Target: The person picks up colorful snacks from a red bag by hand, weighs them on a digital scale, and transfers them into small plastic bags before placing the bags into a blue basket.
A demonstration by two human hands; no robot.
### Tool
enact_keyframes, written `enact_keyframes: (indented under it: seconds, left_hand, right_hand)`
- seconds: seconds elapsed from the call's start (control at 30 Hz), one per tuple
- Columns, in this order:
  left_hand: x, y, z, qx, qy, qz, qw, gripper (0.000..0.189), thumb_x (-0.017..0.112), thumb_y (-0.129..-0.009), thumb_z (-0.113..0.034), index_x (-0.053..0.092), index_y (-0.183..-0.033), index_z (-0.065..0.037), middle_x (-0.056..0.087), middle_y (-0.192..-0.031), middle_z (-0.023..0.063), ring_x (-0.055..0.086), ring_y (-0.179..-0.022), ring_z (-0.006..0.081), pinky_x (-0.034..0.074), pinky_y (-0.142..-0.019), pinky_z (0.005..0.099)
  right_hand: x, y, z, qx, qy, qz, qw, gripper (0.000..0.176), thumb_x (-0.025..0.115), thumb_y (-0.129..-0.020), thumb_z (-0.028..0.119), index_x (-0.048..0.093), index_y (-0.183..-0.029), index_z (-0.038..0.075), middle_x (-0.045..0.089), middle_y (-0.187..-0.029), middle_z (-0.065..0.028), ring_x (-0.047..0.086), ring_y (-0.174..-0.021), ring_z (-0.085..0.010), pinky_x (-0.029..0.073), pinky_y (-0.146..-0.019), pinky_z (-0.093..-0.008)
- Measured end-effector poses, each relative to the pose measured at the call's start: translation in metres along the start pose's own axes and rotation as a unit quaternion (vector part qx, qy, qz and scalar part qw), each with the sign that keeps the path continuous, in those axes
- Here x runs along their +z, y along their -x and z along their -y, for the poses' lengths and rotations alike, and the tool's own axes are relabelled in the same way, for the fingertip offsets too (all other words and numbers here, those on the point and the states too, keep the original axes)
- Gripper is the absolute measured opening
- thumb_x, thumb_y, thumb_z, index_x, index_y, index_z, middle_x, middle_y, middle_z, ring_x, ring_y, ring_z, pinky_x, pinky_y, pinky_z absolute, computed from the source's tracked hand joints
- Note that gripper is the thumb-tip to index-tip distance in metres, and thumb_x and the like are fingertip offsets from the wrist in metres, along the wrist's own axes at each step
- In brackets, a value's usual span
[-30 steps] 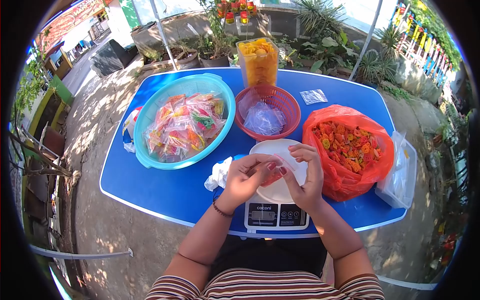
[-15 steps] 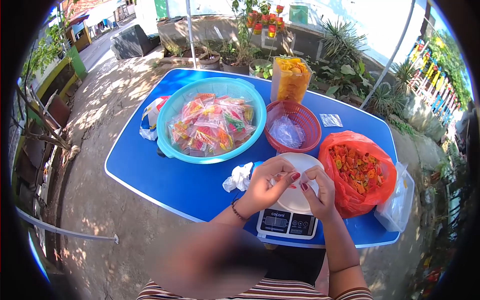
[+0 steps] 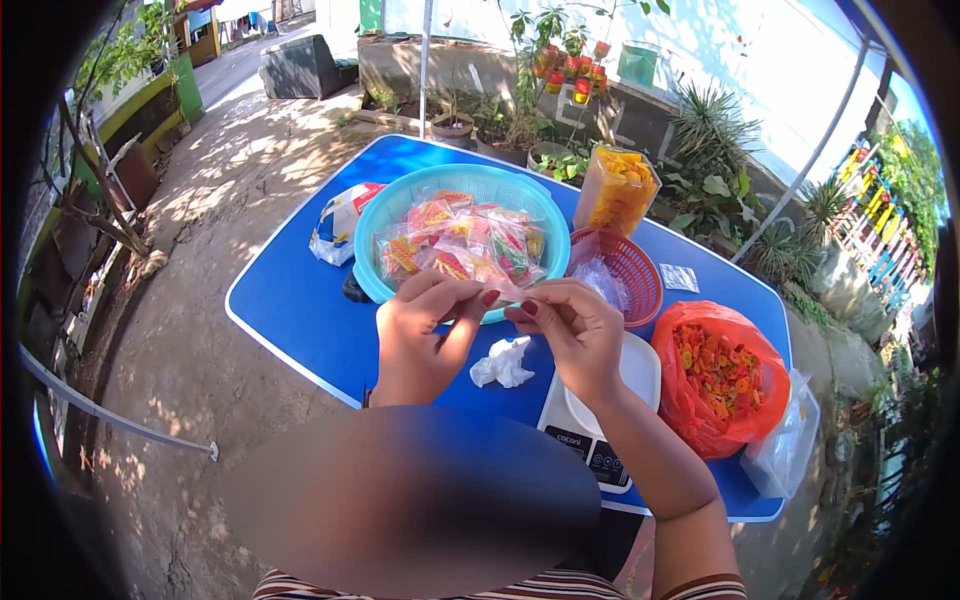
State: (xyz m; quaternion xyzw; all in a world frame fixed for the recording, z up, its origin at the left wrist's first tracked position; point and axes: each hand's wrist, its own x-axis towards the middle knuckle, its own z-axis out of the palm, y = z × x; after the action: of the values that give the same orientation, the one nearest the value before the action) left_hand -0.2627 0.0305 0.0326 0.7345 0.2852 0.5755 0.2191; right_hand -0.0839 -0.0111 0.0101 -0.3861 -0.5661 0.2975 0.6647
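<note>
The left hand (image 3: 420, 338) and right hand (image 3: 577, 335) pinch a small plastic bag (image 3: 509, 291) between their fingertips, by the near side of the basin (image 3: 500, 185); right of the basin stand a basket (image 3: 642, 265) and, nearer the person, a scale (image 3: 572, 438); a crumpled white wad (image 3: 503, 363) lies before the basin.

The scene is lit by bright daylight. The grey concrete ground (image 3: 170, 350) is dappled with sun patches and leafy shadows, and the white-painted wall (image 3: 770, 90) is bleached by glare. Straight edges are bowed by wide-angle distortion, and the corners are swallowed in black. The left hand (image 3: 420, 338) and right hand (image 3: 580, 335) are shown fairly crisply, while the area below is hidden by a large blurred oval (image 3: 410, 500).
</note>
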Motion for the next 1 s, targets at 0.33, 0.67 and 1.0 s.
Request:
enact_keyframes:
  seconds: [0.33,0.67,1.0]
  left_hand:
    - [-0.008,0.036,0.043,-0.065,-0.204,0.007,0.977,0.055,0.078,-0.080,-0.004,0.060,-0.132,-0.006,0.059,-0.089,0.0077,0.057,-0.073,0.0205,0.049,-0.066,0.0337]
    - [0.074,0.078,-0.020,0.074,0.005,0.271,0.960,0.041,0.080,-0.079,-0.007,0.069,-0.118,-0.009,0.064,-0.093,0.0064,0.063,-0.084,0.0235,0.051,-0.075,0.0340]
    - [0.142,0.095,-0.069,0.155,0.057,0.448,0.879,0.044,0.084,-0.078,-0.015,0.070,-0.120,-0.011,0.066,-0.100,0.0069,0.064,-0.093,0.0261,0.052,-0.082,0.0379]
  right_hand:
    - [0.001,-0.005,-0.017,-0.136,0.392,0.148,0.897,0.042,0.074,-0.080,0.006,0.070,-0.122,0.007,0.063,-0.132,-0.0130,0.057,-0.117,-0.0350,0.044,-0.104,-0.0449]
    - [-0.100,0.080,0.010,-0.146,0.437,0.058,0.886,0.014,0.071,-0.081,0.004,0.072,-0.095,0.008,0.070,-0.108,-0.0064,0.063,-0.104,-0.0288,0.050,-0.092,-0.0427]
    - [-0.263,0.118,0.052,0.023,0.601,-0.163,0.782,0.015,0.065,-0.083,0.002,0.070,-0.096,0.003,0.070,-0.096,-0.0135,0.068,-0.089,-0.0349,0.055,-0.078,-0.0456]
